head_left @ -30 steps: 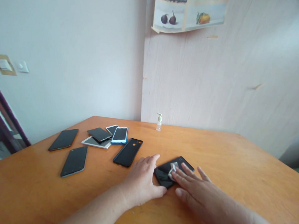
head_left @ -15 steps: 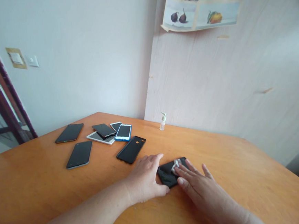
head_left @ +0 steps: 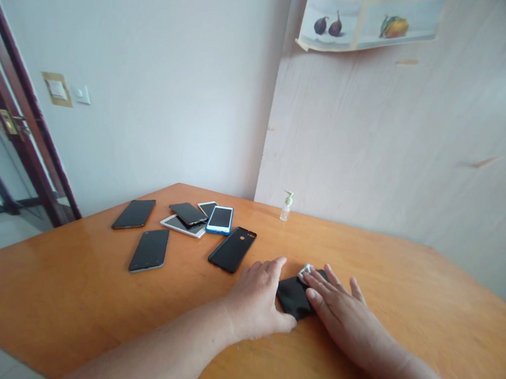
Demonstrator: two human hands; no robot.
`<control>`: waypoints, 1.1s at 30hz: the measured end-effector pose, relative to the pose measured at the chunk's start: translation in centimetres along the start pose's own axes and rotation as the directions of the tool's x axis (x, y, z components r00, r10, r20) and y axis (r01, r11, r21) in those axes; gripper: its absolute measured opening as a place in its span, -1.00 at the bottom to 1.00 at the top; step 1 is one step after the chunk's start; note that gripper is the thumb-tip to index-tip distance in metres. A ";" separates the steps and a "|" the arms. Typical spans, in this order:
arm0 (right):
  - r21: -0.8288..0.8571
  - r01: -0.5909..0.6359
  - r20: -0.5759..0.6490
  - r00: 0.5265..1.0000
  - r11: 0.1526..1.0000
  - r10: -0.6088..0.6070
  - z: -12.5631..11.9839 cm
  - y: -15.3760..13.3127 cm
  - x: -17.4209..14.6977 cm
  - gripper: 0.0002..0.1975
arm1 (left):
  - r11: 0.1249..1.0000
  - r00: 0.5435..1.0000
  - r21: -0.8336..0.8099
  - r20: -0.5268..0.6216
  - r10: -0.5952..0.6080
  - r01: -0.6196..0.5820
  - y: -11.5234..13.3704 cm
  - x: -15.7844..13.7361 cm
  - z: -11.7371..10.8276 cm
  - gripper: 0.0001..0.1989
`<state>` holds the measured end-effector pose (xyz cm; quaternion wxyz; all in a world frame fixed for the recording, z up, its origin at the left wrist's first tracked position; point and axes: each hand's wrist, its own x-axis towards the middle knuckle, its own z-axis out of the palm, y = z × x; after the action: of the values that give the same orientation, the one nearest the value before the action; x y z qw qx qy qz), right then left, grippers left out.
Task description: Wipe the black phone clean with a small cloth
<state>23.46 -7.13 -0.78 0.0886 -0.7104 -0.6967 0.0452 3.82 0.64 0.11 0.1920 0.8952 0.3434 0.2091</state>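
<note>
A black phone [head_left: 294, 298] lies flat on the wooden table between my hands. My left hand [head_left: 261, 300] braces its left end, thumb at the near corner and fingers at the far side. My right hand [head_left: 339, 314] lies over the phone's right part and hides it. Under its fingertips a crumpled white tissue [head_left: 304, 271] is pressed on the screen at the far edge. Just beyond my left hand lies a black phone case [head_left: 233, 250], inner side up.
Several phones lie at the back left, among them a blue-cased phone [head_left: 220, 219], a grey-edged phone [head_left: 149, 250] and a dark phone [head_left: 134, 214]. A small clear pump bottle [head_left: 285, 207] stands near the table's [head_left: 387, 284] back edge, by the wall.
My right hand has slid the tissue across the screen to the phone's far edge. My left hand keeps its place at the phone's end. The view has turned slightly left.
</note>
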 end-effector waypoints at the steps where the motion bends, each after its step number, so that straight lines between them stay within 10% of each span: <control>1: 0.000 -0.017 -0.009 1.000 1.000 0.017 0.1 0.2 0.1 -0.44 | 1.000 1.000 0.001 0.004 -0.001 0.001 0.0 0.0 0.0 -0.04; 7: 0.103 0.225 0.083 0.969 0.969 -0.234 -0.6 -2.0 -0.4 -0.48 | 1.000 0.999 -0.015 -0.028 0.025 -0.026 -0.3 0.2 0.3 -0.09; 15: -0.061 -0.118 0.067 0.990 0.991 0.122 -1.2 3.3 0.3 -0.45 | 0.998 1.000 0.060 0.008 0.014 -0.014 -0.5 0.3 0.3 -0.11; 23: -0.047 -0.095 0.172 0.980 0.994 0.102 -3.9 5.3 -2.9 -0.50 | 0.994 0.999 0.102 0.018 0.041 -0.043 -0.8 0.4 0.1 -0.32; 33: -0.030 -0.116 0.086 0.989 0.993 0.118 -2.0 3.8 0.9 -0.47 | 0.992 0.998 0.114 0.030 0.047 -0.050 -0.5 0.5 -0.1 -0.49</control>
<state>27.61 -6.37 0.51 0.0462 -0.7484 -0.6576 0.0726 3.88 1.39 0.05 0.1396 0.9157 0.3302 0.1813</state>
